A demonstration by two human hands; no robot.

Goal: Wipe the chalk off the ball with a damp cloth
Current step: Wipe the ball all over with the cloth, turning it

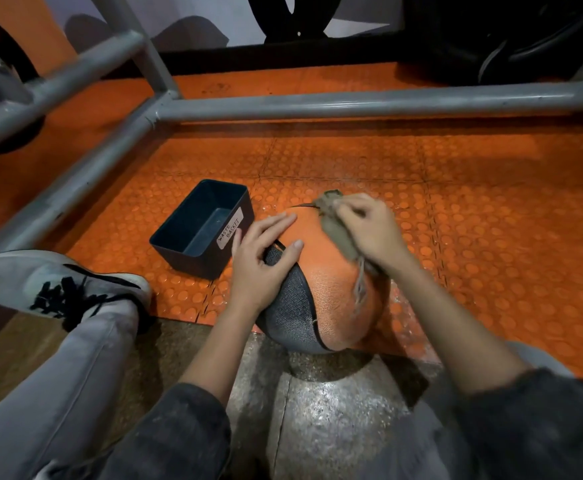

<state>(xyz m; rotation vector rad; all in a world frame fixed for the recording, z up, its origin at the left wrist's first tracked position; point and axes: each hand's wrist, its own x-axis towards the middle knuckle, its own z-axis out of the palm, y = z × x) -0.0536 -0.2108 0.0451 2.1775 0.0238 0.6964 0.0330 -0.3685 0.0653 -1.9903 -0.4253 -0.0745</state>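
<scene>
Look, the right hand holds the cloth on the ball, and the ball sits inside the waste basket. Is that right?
Not quite. The head view shows the ball on the floor beside the waste basket, not inside it. The right hand does hold the cloth on the ball.

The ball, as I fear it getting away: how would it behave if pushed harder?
Likely to roll: the ball is round and sits on the floor, steadied only by the left hand flat on it. Its pebbled skin probably grips, so the cloth in the right hand should drag, not slip.
</scene>
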